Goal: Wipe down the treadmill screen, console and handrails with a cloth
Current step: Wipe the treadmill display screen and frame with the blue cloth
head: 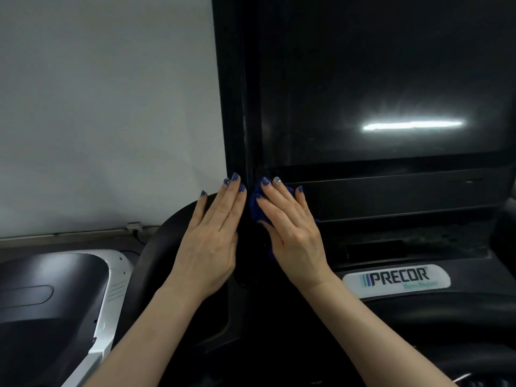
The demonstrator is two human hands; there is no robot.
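Though mostly hidden under the flat right hand (290,233) at centre frame, the blue cloth (255,206) presses the console (391,196) below the screen (363,79); left hand (215,236) lies flat, fingers straight, alongside.

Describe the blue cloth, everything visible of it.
The cloth is dark blue, soft-looking and bunched. Most of it is hidden under the right hand, whose straight fingers press it flat against the lower left corner of the black screen frame. Only its crumpled edge shows, beside the left hand, which seems not to touch it.
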